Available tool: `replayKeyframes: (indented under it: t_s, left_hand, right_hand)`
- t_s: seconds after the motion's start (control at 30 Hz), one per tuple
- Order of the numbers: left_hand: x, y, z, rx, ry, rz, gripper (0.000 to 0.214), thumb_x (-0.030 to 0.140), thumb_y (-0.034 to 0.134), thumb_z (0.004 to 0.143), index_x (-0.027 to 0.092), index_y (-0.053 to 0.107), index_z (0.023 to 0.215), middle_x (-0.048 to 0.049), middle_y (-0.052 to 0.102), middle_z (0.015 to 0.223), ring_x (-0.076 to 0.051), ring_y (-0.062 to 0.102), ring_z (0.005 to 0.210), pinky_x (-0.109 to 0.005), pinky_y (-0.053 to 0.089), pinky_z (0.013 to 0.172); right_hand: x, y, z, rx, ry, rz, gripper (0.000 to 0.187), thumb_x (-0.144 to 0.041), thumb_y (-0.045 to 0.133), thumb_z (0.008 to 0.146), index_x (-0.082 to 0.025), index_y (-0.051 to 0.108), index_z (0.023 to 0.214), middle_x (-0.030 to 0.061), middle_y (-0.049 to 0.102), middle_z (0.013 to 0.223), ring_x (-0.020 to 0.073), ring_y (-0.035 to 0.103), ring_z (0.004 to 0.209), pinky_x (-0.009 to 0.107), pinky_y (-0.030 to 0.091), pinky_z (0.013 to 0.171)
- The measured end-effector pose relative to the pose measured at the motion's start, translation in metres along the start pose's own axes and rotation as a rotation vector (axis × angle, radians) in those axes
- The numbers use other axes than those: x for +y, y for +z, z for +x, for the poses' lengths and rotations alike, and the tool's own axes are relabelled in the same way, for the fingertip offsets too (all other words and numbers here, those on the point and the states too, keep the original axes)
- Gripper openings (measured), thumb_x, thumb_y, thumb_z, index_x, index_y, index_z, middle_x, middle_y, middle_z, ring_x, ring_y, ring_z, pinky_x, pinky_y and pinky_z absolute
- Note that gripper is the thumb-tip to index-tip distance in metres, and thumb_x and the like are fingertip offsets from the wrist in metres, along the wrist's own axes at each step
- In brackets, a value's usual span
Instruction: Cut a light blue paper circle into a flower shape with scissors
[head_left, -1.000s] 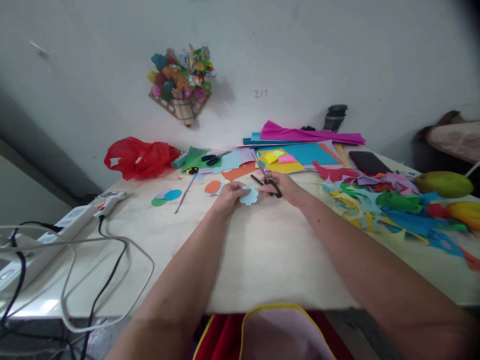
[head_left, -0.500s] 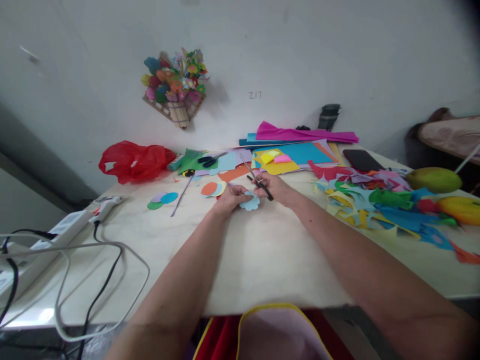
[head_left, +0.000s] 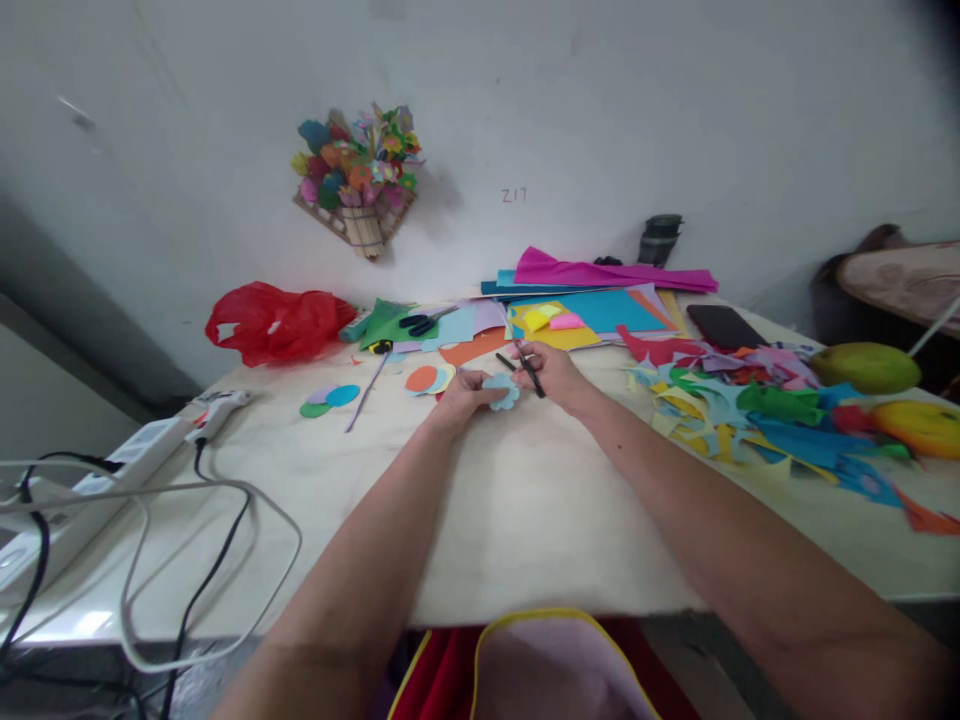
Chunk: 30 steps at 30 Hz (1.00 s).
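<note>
Between thumb and fingers, my left hand [head_left: 463,396] pinches a light blue paper flower [head_left: 503,393] with a scalloped edge. My right hand [head_left: 553,369] is closed around a pair of scissors [head_left: 530,372] with black handles, right beside the flower; the blades point away toward the wall. Left of my left hand lie overlapping paper circles, among them an orange circle [head_left: 421,378]. Farther left are a blue circle [head_left: 342,395] and a green circle [head_left: 314,410].
Paper scraps [head_left: 720,400], a mango [head_left: 866,367] and a phone [head_left: 726,327] lie at the right. Coloured sheets [head_left: 630,310] and black scissors [head_left: 427,320] lie at the back. A red plastic bag [head_left: 281,325], a glue gun [head_left: 217,415] and a power strip [head_left: 142,445] occupy the left.
The scissors have turned slightly in my right hand, and their blades show less clearly. My left hand keeps its pinch on the paper flower. The whole view has shifted a little.
</note>
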<state>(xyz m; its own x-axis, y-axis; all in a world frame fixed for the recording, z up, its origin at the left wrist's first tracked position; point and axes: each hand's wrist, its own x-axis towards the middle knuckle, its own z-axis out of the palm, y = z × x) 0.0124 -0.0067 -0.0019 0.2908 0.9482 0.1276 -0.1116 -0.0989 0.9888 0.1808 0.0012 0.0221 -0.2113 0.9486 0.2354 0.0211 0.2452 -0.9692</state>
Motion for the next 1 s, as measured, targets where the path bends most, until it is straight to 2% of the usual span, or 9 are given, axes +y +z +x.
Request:
replayKeyframes:
  t_s: [0.13,0.33,0.53,0.7,0.87,1.0]
  left_hand:
    - [0.000,0.005,0.000,0.020,0.033,-0.133,0.023,0.022,0.073,0.054,0.010,0.064,0.072,-0.0038,0.064,0.067,-0.011,0.058,0.060,-0.024,0.043,0.059]
    - [0.006,0.010,-0.004,0.106,0.020,-0.278,0.030,0.022,0.074,0.054,0.011,0.063,0.080,-0.0056,0.067,0.073,-0.016,0.063,0.067,-0.029,0.048,0.070]
    - [0.008,0.005,-0.005,0.158,-0.010,-0.277,0.028,0.022,0.073,0.058,0.010,0.062,0.081,-0.0077,0.068,0.077,-0.016,0.064,0.065,-0.027,0.050,0.063]
    - [0.003,-0.001,-0.001,0.179,-0.005,-0.334,0.025,0.021,0.071,0.062,0.008,0.062,0.082,-0.0105,0.068,0.080,-0.017,0.065,0.068,-0.026,0.051,0.064]
    - [0.000,-0.004,0.001,0.223,0.038,-0.363,0.018,0.018,0.067,0.067,0.010,0.059,0.082,-0.0095,0.068,0.078,-0.016,0.066,0.069,-0.026,0.051,0.065]
    - [0.005,-0.005,0.000,0.259,0.031,-0.397,0.014,0.017,0.064,0.070,0.012,0.057,0.081,-0.0096,0.068,0.079,-0.018,0.066,0.071,-0.028,0.051,0.068]
  right_hand:
    - [0.001,0.003,0.001,0.102,0.020,0.090,0.039,-0.021,0.069,0.051,-0.017,0.053,0.087,-0.0057,0.054,0.054,0.0087,0.051,0.048,0.022,0.041,0.050]
    - [0.000,0.010,-0.002,0.077,0.031,0.092,0.039,-0.022,0.072,0.049,-0.018,0.051,0.082,-0.0061,0.055,0.057,0.0073,0.051,0.046,0.022,0.043,0.050]
    - [-0.003,0.009,-0.004,0.055,0.068,0.069,0.038,-0.020,0.073,0.050,-0.017,0.050,0.081,-0.0054,0.055,0.054,0.0085,0.052,0.043,0.021,0.041,0.045]
    - [-0.005,0.007,-0.006,-0.011,0.114,0.042,0.036,-0.021,0.072,0.055,-0.016,0.049,0.083,-0.0050,0.055,0.051,0.0096,0.053,0.041,0.021,0.041,0.043]
    - [-0.004,0.005,-0.007,-0.104,0.168,-0.031,0.027,-0.025,0.066,0.065,-0.016,0.049,0.084,-0.0018,0.058,0.054,0.0105,0.055,0.042,0.016,0.029,0.031]
    - [0.000,0.001,-0.007,-0.212,0.188,-0.092,0.024,-0.033,0.064,0.069,-0.016,0.051,0.081,0.0006,0.060,0.058,0.0100,0.056,0.042,0.014,0.021,0.028]
